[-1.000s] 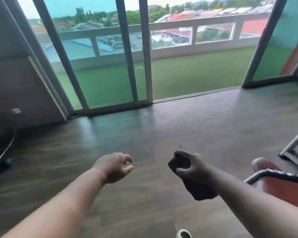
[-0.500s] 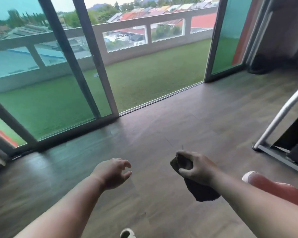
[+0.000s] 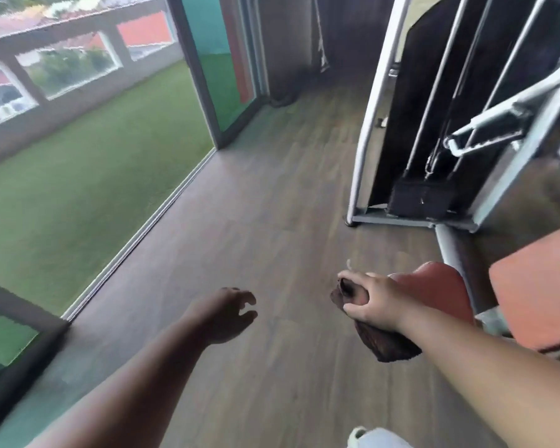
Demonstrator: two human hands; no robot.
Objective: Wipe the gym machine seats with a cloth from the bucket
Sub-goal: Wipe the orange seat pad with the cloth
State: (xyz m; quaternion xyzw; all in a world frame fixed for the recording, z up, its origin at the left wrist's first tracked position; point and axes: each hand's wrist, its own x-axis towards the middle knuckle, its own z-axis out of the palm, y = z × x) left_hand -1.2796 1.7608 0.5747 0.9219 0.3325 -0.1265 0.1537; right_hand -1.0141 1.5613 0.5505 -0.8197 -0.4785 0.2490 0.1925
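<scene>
My right hand (image 3: 374,299) grips a dark brown cloth (image 3: 385,342) that hangs below my wrist, just left of a red machine seat (image 3: 440,292). A second red pad (image 3: 537,292) lies further right at the frame edge. My left hand (image 3: 227,315) hovers over the wooden floor with loosely curled fingers and holds nothing. No bucket is in view.
A grey-framed gym machine (image 3: 434,124) with a black weight stack and cables stands ahead on the right. Glass sliding doors (image 3: 194,69) line the left, with green turf beyond. My white shoe (image 3: 375,438) shows at the bottom edge.
The view has swung right: the glass doors slid to the left and the gym machine and red seats came into view. Both hands kept their poses, cloth still gripped.
</scene>
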